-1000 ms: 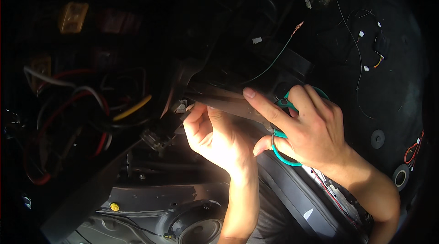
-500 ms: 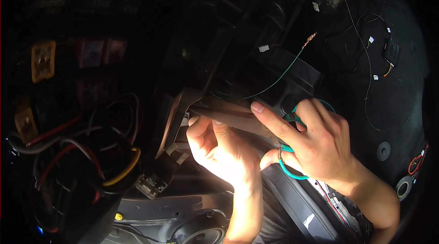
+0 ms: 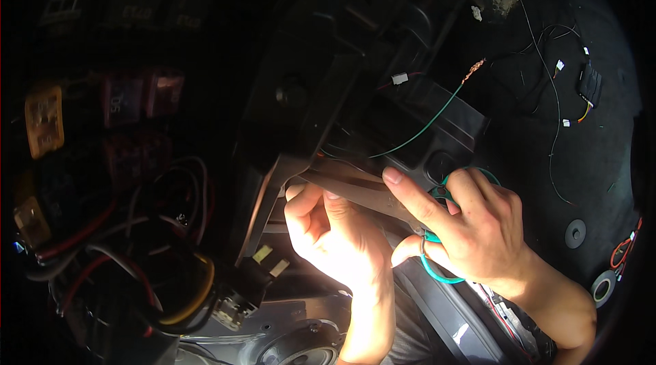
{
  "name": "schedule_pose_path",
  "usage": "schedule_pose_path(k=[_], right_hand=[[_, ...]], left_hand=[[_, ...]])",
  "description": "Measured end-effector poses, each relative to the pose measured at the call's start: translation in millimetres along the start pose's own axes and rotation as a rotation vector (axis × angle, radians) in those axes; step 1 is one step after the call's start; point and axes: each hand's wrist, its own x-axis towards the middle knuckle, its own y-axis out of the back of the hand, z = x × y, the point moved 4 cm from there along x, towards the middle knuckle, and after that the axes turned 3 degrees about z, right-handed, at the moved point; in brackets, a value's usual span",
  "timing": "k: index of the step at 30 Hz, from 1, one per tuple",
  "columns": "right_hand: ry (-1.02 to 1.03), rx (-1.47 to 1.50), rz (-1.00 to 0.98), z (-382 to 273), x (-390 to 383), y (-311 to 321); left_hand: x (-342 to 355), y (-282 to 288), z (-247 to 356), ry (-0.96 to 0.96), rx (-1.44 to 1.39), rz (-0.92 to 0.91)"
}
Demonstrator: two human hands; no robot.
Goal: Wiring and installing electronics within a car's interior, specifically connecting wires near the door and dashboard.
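My left hand (image 3: 342, 238) is lit brightly, its thumb and fingertips pinched together beside a brownish trim strip (image 3: 362, 191). Whatever lies between those fingertips is hidden. To the right, my right hand (image 3: 478, 232) has its fingers through the teal handles of a pair of scissors (image 3: 441, 275); the blades are mostly out of sight. The index finger of that hand stretches out over the strip. Beyond both hands, a green wire (image 3: 434, 121) runs up to a frayed, bare copper end (image 3: 474, 70).
Fuses (image 3: 44, 121) and tangled wires (image 3: 181, 310) fill the dark left side. A black relay-like part (image 3: 236, 303) hangs near them. A round speaker (image 3: 301, 348) lies below. On the dark floor at right are a small black module (image 3: 588, 83), a grey disc (image 3: 575, 234) and a tape roll (image 3: 603, 288).
The whole view has shifted a little, with the surroundings sliding slightly downward. Both hands keep nearly the same pose, and the scissors stay in my right hand.
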Motion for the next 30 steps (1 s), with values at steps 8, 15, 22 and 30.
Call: schedule_pose_path(k=[8, 15, 22, 30], right_hand=[[-0.004, 0.046, -0.029, -1.4, -3.1, -4.6], [-0.031, 0.037, -0.034, -1.7, -2.3, -5.8], [-0.009, 0.017, -0.003, -1.5, 0.7, -4.5], [-0.009, 0.010, -0.047, -1.1, -2.3, -4.8]], left_hand=[[2.2, 2.3, 2.0, -0.007, 0.066, 0.010], [2.2, 4.2, 3.4, -0.001, 0.076, 0.009], [1.4, 3.7, 6.5, 0.018, 0.091, 0.048], [0.4, 5.1, 4.9, 0.020, 0.126, 0.033]])
